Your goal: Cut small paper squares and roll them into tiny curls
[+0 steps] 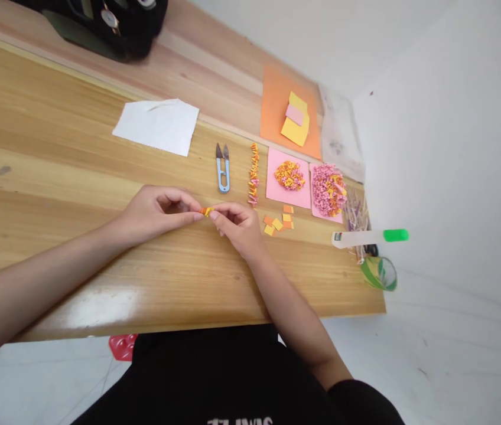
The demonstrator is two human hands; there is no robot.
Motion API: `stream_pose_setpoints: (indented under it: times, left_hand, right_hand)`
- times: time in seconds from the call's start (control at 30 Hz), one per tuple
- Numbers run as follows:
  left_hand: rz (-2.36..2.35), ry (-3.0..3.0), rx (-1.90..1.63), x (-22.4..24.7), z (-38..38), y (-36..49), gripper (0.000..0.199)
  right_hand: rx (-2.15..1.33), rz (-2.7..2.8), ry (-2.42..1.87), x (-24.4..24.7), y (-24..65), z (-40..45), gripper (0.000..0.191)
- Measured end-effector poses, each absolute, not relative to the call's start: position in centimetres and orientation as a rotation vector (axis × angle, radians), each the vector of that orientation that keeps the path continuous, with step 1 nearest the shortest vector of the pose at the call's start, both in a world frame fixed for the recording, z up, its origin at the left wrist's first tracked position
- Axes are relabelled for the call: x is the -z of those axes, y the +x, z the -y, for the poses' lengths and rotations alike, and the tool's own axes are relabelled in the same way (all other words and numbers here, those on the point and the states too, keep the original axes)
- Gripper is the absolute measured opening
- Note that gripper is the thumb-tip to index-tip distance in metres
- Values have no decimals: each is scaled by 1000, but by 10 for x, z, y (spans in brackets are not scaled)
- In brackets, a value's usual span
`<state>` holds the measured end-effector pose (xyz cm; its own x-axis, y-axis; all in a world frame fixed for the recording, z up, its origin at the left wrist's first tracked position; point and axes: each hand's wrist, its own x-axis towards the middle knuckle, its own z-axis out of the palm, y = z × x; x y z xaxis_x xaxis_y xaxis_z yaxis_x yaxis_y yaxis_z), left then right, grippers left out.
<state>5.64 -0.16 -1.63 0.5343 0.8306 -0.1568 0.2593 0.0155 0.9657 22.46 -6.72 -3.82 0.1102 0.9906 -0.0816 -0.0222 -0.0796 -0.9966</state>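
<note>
Between both hands, over the wooden table, is a small yellow-and-orange fringed paper piece (pixel 207 211). My left hand (pixel 159 212) pinches its left end between thumb and fingertips. My right hand (pixel 238 223) pinches the right end, partly covering it. Just right of that hand lie several small yellow-and-orange paper rectangles (pixel 277 221). Beyond the hands are blue-handled thread snips (pixel 223 168) with dark blades pointing away, and a row of curled orange and pink paper pieces (pixel 253 175).
Two pink sheets bear a small orange-yellow heap (pixel 289 176) and a larger pink-orange heap (pixel 328 190). An orange sheet (pixel 269 112), a white paper (pixel 157 127) and a dark bag (pixel 117 29) lie farther back. A glue bottle with green cap (pixel 361 238) and a green cup (pixel 378 273) stand right.
</note>
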Motion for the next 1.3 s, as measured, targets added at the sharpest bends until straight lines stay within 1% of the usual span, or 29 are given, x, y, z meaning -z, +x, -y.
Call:
stream_pose_setpoints:
  times: [0.37,0.57,0.87,1.07,1.3]
  left_hand:
    - [-980,1557,-572,16,1,56,18]
    - [-972,1548,-586,14,1,57,17]
    - [-954,1543,-578,17,0,55,16]
    - [-968,1521,-596,16,1,56,17]
    - [-936,1524,-595,16,1,55,18]
  right_hand:
    - [-1195,1099,-1295,36,225,67,25]
    - [-1190,1086,-1329,35,224,67,29]
    - [-1199,1019,-1346,34,225,67,28]
    - [-1194,1023,-1282,34,225,67,25]
    - [-1200,1021,-1333,34,225,67,30]
